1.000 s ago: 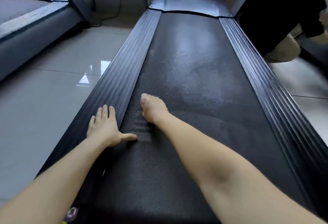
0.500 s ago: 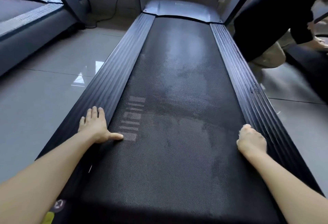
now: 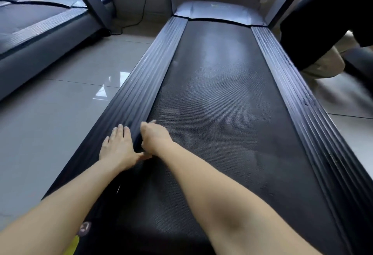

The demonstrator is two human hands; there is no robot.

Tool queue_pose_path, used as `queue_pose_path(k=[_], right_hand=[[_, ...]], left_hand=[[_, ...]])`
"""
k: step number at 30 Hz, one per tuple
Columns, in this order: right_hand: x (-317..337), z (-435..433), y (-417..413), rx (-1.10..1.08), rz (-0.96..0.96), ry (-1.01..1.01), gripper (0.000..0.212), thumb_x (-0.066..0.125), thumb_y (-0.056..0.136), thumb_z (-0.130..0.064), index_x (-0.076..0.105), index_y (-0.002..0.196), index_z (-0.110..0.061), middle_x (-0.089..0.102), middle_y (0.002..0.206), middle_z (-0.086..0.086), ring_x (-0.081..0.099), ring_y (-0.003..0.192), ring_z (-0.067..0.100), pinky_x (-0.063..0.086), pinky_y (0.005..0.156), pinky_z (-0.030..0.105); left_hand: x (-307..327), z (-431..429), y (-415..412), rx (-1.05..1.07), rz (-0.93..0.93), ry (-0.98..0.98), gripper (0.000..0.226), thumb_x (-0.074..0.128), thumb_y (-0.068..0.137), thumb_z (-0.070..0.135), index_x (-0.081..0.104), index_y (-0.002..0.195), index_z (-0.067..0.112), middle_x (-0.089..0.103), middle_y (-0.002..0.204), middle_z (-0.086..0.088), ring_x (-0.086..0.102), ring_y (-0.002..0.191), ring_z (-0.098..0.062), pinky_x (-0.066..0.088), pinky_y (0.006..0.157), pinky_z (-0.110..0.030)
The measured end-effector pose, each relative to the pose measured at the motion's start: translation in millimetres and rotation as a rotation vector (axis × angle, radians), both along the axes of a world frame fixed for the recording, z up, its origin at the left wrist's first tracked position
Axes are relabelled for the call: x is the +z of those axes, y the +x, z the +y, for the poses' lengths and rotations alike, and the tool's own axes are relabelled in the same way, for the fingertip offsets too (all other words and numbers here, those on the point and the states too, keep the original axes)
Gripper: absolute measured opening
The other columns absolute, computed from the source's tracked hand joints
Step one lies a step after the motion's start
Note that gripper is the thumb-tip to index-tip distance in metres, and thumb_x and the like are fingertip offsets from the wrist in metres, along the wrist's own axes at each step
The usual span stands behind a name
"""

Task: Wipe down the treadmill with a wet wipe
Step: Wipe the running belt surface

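Right now the treadmill runs 6-to-12, long axis same. L hand lies flat on the left rail, fingers straight. R hand, just beside it at 3, curls over the wet wipe, a pale sliver at its 12. Next stroke prob. goes toward 3, w/ R hand.

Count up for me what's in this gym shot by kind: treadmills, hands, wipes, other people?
Treadmills: 2, the wiped treadmill and a neighbouring treadmill on the left
Hands: 2, left hand flat on the side rail, right hand on the belt
Wet wipe: 1, peeking out under the right hand
Other person: 1, at the right edge
Total: 6
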State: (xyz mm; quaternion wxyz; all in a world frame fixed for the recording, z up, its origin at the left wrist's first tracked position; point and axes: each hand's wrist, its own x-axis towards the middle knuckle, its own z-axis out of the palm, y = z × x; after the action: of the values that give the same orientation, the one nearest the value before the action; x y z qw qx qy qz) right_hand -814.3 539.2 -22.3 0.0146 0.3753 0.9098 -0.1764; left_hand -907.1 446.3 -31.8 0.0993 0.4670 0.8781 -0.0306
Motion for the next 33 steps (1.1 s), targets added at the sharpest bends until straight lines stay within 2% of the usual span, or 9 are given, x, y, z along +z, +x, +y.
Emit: queue_pose_path(k=[3, 6, 14, 18, 21, 24, 27, 31, 33], right_hand=[[-2.6, 1.6, 4.5, 0.053, -0.036, 0.056, 0.036, 0.061, 0.091, -0.005, 0.052, 0.126, -0.001, 0.052, 0.143, 0.027, 0.06, 0.121, 0.04, 0.051, 0.093, 0.042], [-5.1, 18.1, 54.4, -0.075, -0.012, 0.104, 0.029, 0.059, 0.091, -0.004, 0.054, 0.12, -0.004, 0.062, 0.126, 0.018, 0.064, 0.115, 0.037, 0.051, 0.091, 0.04], [-20.1, 59.2, 345.8, -0.661, -0.187, 0.18, 0.017, 0.06, 0.09, -0.011, 0.05, 0.104, -0.007, 0.07, 0.104, 0.017, 0.07, 0.096, 0.039, 0.051, 0.074, 0.039], [-15.8, 44.4, 407.3, -0.79, -0.277, 0.177, 0.034, 0.063, 0.089, -0.01, 0.054, 0.121, -0.008, 0.072, 0.11, 0.015, 0.07, 0.098, 0.038, 0.053, 0.077, 0.039], [-18.4, 48.4, 378.1, -0.866, -0.207, 0.093, 0.025, 0.063, 0.089, -0.008, 0.055, 0.112, -0.002, 0.069, 0.111, 0.023, 0.068, 0.103, 0.04, 0.053, 0.083, 0.041], [-25.0, 53.0, 303.8, -0.822, 0.01, 0.01, 0.022, 0.055, 0.088, -0.003, 0.059, 0.11, -0.004, 0.066, 0.114, 0.025, 0.063, 0.11, 0.041, 0.049, 0.09, 0.04], [-23.5, 36.2, 204.8, -0.637, 0.069, -0.031, 0.027, 0.058, 0.09, -0.009, 0.058, 0.117, -0.006, 0.064, 0.119, 0.022, 0.063, 0.113, 0.039, 0.05, 0.093, 0.038], [-12.5, -14.2, 60.8, -0.365, 0.049, -0.064, 0.038, 0.061, 0.091, -0.013, 0.052, 0.126, -0.003, 0.055, 0.136, 0.03, 0.063, 0.117, 0.04, 0.051, 0.095, 0.04], [-8.8, -34.7, 13.0, -0.261, 0.054, -0.057, 0.037, 0.061, 0.091, -0.012, 0.052, 0.125, -0.003, 0.055, 0.136, 0.03, 0.061, 0.118, 0.042, 0.051, 0.094, 0.041]], left_hand=[[7.1, -21.3, 1.4, 0.015, -0.001, -0.058, 0.145, 0.057, 0.061, 0.096, 0.005, 0.162, 0.006, 0.002, 0.17, -0.016, 0.003, 0.158, -0.028, 0.019, 0.125, -0.044], [13.4, -38.0, 5.4, 0.012, 0.021, -0.089, 0.152, 0.054, 0.055, 0.1, 0.004, 0.162, 0.006, 0.001, 0.17, -0.017, 0.002, 0.158, -0.029, 0.019, 0.125, -0.045], [16.3, -34.4, 16.1, 0.058, 0.034, -0.132, 0.153, 0.06, 0.055, 0.098, 0.001, 0.161, 0.004, -0.001, 0.169, -0.019, 0.001, 0.157, -0.032, 0.02, 0.125, -0.05], [19.7, -36.6, 22.6, 0.089, -0.002, -0.151, 0.153, 0.064, 0.056, 0.094, -0.001, 0.161, 0.003, -0.003, 0.169, -0.019, -0.001, 0.157, -0.032, 0.017, 0.126, -0.051], [17.9, -36.8, 23.2, 0.078, -0.01, -0.137, 0.152, 0.062, 0.057, 0.095, -0.002, 0.161, 0.004, -0.004, 0.17, -0.018, -0.002, 0.158, -0.031, 0.016, 0.126, -0.05], [10.7, -38.7, 15.6, 0.065, -0.004, -0.092, 0.151, 0.059, 0.057, 0.096, -0.002, 0.161, 0.006, -0.004, 0.17, -0.016, -0.003, 0.158, -0.03, 0.013, 0.126, -0.049], [7.3, -41.8, 15.9, 0.03, -0.014, -0.061, 0.149, 0.055, 0.059, 0.098, -0.003, 0.162, 0.007, -0.005, 0.17, -0.016, -0.004, 0.158, -0.03, 0.01, 0.127, -0.048], [10.5, -49.4, 3.8, -0.033, -0.041, -0.066, 0.145, 0.049, 0.062, 0.099, -0.005, 0.163, 0.009, -0.008, 0.17, -0.016, -0.008, 0.158, -0.029, 0.007, 0.128, -0.046], [15.8, -55.4, -7.2, -0.099, -0.047, -0.089, 0.14, 0.046, 0.065, 0.099, -0.002, 0.164, 0.013, -0.007, 0.171, -0.013, -0.006, 0.158, -0.026, 0.01, 0.128, -0.044]])
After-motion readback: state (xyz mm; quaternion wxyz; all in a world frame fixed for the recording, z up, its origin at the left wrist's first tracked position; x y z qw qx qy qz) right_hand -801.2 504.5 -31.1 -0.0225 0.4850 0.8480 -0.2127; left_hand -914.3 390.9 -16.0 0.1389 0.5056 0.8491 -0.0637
